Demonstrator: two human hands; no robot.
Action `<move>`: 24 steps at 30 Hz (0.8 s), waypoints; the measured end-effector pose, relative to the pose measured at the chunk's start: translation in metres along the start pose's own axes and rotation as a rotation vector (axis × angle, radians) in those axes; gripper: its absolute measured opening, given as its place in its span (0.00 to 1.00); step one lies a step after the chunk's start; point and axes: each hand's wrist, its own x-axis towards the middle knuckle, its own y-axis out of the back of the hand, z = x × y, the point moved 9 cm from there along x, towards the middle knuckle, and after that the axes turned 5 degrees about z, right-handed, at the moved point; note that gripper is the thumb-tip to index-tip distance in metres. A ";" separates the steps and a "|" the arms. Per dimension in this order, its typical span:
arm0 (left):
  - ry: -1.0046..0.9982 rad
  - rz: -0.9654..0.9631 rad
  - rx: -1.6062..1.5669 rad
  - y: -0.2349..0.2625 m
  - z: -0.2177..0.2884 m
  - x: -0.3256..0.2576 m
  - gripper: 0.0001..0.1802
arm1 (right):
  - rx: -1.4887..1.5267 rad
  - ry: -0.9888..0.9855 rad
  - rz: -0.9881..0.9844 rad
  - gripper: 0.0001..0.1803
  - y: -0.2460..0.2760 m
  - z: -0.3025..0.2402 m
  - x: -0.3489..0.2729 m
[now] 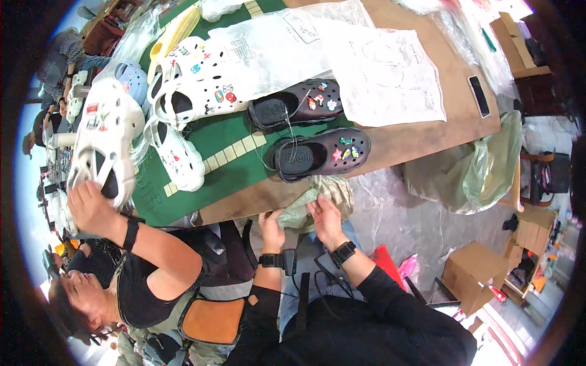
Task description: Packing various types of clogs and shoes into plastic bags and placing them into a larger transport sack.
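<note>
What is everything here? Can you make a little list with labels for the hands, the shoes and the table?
left hand: grips the pale green bag at the table edge
right hand: also grips the pale green bag
dark clogs: a pair with colourful charms, on the table just beyond the bag
white clogs: several with charms, on the green mat
co-worker's hand: on a white clog at the left
table: brown, with clear plastic bags and a phone

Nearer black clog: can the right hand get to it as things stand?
Probably yes. The right hand is busy gripping the green plastic bag with the left hand, but the nearer black clog sits just beyond at the table edge, nothing between them. It would need to let go first.
</note>
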 end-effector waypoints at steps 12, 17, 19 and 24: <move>0.171 -0.225 -0.126 -0.023 0.000 -0.013 0.18 | -0.832 0.474 -0.141 0.14 -0.024 -0.030 0.002; 0.146 -0.163 -0.157 -0.026 0.008 -0.023 0.11 | -0.838 0.542 -0.172 0.16 -0.024 -0.029 0.003; 0.172 -0.149 -0.192 -0.019 0.007 -0.025 0.10 | -1.122 0.820 -0.101 0.18 -0.029 -0.041 -0.008; 0.230 -0.052 -0.117 -0.003 0.004 -0.021 0.08 | -0.709 0.498 -0.123 0.18 -0.014 -0.030 0.013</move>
